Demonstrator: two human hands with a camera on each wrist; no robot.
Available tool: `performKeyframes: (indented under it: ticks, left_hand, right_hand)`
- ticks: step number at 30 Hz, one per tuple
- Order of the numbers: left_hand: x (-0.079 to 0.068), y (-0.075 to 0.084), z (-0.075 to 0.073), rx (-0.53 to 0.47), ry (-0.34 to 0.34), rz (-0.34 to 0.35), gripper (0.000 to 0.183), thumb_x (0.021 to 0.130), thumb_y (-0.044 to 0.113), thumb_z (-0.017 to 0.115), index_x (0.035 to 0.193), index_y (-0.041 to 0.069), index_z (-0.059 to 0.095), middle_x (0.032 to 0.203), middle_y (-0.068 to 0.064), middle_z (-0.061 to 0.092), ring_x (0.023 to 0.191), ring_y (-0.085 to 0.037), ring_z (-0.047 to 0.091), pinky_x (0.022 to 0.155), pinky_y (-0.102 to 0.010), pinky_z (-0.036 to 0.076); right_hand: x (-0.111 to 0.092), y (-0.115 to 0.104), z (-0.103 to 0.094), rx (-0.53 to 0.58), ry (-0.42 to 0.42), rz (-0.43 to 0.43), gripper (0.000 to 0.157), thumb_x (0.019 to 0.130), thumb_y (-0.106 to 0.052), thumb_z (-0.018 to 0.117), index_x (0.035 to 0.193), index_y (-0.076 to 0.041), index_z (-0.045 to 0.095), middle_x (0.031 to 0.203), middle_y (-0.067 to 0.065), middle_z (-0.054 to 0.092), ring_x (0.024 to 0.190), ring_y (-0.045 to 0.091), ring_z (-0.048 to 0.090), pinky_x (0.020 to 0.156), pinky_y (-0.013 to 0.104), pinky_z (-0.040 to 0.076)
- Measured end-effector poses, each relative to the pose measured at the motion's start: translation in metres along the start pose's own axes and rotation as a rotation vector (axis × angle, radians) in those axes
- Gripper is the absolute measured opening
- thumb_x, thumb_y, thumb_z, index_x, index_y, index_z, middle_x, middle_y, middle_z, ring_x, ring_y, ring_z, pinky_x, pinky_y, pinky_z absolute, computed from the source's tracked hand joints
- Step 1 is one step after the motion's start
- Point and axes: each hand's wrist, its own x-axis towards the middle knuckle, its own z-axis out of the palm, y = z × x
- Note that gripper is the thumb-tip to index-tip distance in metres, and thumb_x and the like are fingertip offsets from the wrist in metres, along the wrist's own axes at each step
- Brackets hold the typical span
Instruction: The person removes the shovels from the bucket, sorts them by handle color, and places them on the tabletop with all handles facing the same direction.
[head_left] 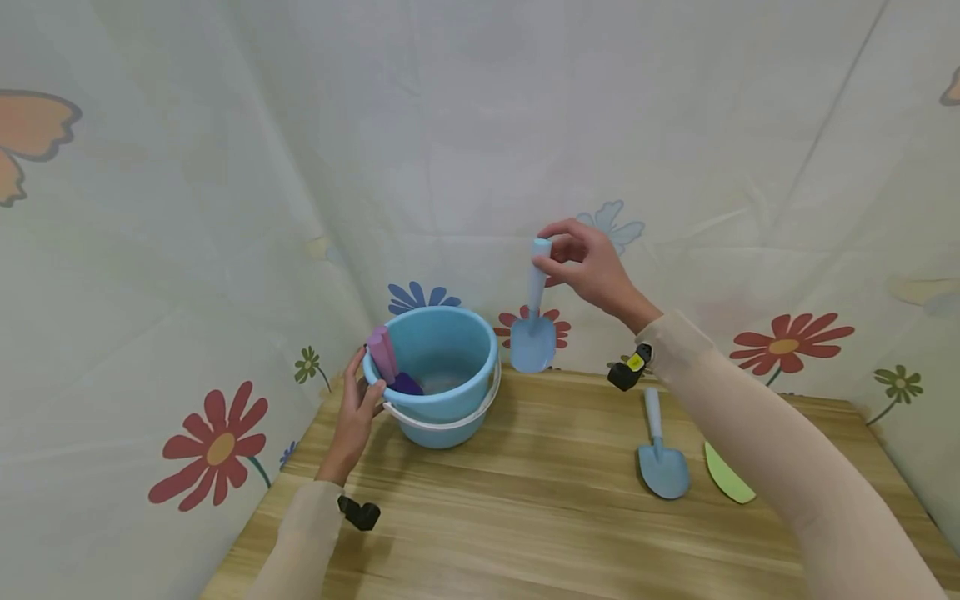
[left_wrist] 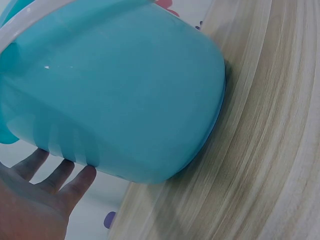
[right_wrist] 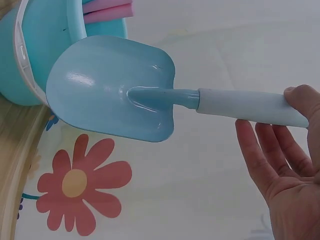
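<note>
In the middle of the head view, right of the bucket (head_left: 435, 412), a blue shovel (head_left: 533, 340) hangs blade down above the table (head_left: 480, 533). The right hand (head_left: 588, 267) pinches its pale handle near the top end, thumb against fingertips. The left hand (head_left: 356, 421) rests its fingers, nearly straight, on the bucket's outer wall at the left, with the thumb at the rim.

The shovel looks light and stiff, probably not fragile; its glossy blade may be slippery, so the duller handle seems the better place to hold. Pinched so near the end, it could swing or twist; a grip lower on the handle, nearer the neck, should steady it.

Two pink handles (head_left: 382, 354) lean inside the bucket at its left, beside a purple blade (head_left: 407, 384). At lower right lie a second shovel (head_left: 663, 473) and a green thing (head_left: 726, 475) partly hidden by the sleeve (head_left: 780, 467).
</note>
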Motion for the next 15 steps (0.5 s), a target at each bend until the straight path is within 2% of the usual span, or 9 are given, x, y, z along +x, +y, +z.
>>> performKeyframes:
  ticks: [10, 15]
  left_hand:
    - [-0.001, 0.002, 0.000, -0.011, -0.008, 0.004, 0.068, 0.109, 0.031, 0.047, 0.165, 0.033, 0.009, 0.166, -0.015, 0.023, 0.148, -0.037, 0.031, 0.106, -0.068, 0.037]
    - [-0.002, 0.005, -0.001, -0.012, -0.004, 0.002, 0.068, 0.109, 0.030, 0.047, 0.165, 0.031, 0.009, 0.165, -0.016, 0.024, 0.147, -0.037, 0.032, 0.106, -0.067, 0.037]
  right_hand:
    - [-0.019, 0.012, -0.016, 0.001, 0.027, 0.054, 0.035, 0.093, 0.002, 0.073, 0.126, 0.006, 0.062, 0.101, 0.032, 0.068, 0.086, 0.038, 0.069, 0.074, 0.056, 0.059]
    - [-0.029, 0.020, -0.025, -0.022, 0.030, 0.077, 0.035, 0.093, 0.001, 0.073, 0.125, 0.006, 0.062, 0.101, 0.031, 0.068, 0.084, 0.033, 0.070, 0.071, 0.050, 0.061]
